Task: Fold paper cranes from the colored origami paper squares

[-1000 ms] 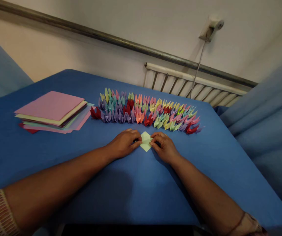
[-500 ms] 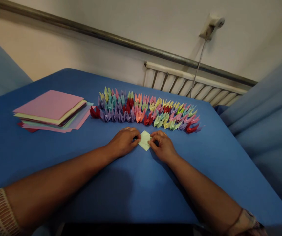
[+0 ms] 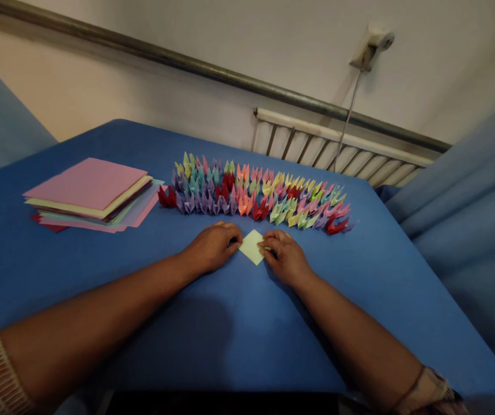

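Observation:
A small pale green piece of origami paper [image 3: 252, 248], folded to a diamond, lies on the blue table between my hands. My left hand [image 3: 218, 246] pinches its left corner between thumb and fingers. From the other side, my right hand [image 3: 285, 255] grips the right edge, its fingertips resting over the paper. Just beyond stand rows of folded paper cranes [image 3: 246, 203] in red, purple, pink, yellow and green.
A stack of coloured paper sheets [image 3: 87, 184], pink on top, lies at the left of the blue table [image 3: 178, 346]. Behind the table are a radiator [image 3: 308, 141] and a metal rail [image 3: 212, 70]. A blue curtain [image 3: 476, 196] hangs at the right.
My left hand has shifted slightly left, to the paper's corner. The paper's face now looks smooth, where creases or flaps showed before, and more of it is visible.

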A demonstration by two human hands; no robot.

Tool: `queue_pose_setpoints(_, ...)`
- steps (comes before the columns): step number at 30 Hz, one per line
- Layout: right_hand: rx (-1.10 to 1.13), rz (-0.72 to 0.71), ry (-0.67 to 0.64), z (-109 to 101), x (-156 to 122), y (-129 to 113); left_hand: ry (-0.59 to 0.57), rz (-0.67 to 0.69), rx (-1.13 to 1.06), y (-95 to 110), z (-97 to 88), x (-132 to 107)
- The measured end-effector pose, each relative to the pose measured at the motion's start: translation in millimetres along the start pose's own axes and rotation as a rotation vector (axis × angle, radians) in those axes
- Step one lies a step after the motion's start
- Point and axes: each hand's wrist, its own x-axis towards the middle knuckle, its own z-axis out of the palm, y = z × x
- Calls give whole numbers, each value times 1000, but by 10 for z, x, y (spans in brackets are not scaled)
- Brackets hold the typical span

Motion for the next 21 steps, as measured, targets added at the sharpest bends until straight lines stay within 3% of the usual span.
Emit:
queue_pose_setpoints(5,-22,-1,-7,-8,-3,-10,-10,8,24,-22,-70,-12)
queue_pose_setpoints(8,-41,-23,-15,-15,-2,-28,7,113,53,83,-59,-63)
queue_pose_setpoints(13,-39,-34,-27,-14,-4,-54,-71,243,67,294,13,-155)
queue_pose_setpoints(21,-69,111,-2,-1,-8,-177,-32,248,151,358,21,-149)
